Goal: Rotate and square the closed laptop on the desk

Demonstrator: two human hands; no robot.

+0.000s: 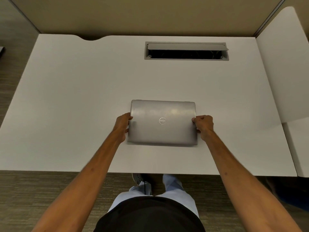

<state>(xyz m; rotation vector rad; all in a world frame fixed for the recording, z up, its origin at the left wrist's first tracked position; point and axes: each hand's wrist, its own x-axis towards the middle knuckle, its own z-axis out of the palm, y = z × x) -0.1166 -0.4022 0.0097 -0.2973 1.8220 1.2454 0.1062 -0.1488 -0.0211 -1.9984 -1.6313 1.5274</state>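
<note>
A closed silver laptop (163, 123) lies flat on the white desk (75, 106), near the middle and a little toward the front edge. Its long sides run roughly parallel to the desk's front edge, and the round logo on the lid reads upside down from here. My left hand (122, 125) grips the laptop's left short edge, thumb on the lid. My right hand (203, 125) grips the right short edge in the same way. Both arms reach in from below.
An open grey cable hatch (186, 51) is cut into the desk behind the laptop. A curved notch (91, 38) marks the desk's back edge. A white side panel (284, 64) rises on the right. Beige partition walls stand behind; carpet and my legs show below the front edge.
</note>
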